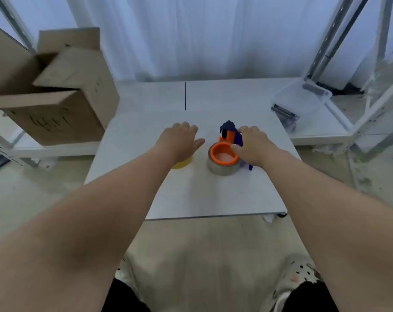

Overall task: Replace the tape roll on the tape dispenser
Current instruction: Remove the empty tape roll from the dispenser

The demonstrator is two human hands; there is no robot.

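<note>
A tape dispenser [230,134] with a dark blue body and orange parts lies on the white table [191,194]. Its orange hub [223,155] carries a clear brownish tape roll [222,168]. My right hand [253,146] rests on the dispenser's blue handle, thumb against the hub's rim. A yellow tape roll [183,163] lies flat to the left, mostly hidden under my left hand [179,140]. That hand hovers over it with fingers spread; whether it touches the roll cannot be told.
An open cardboard box [56,91] stands on a shelf at the left. A clear plastic container [301,100] sits at the back right beside a metal rack [339,46]. A black line [185,95] marks the table's far half.
</note>
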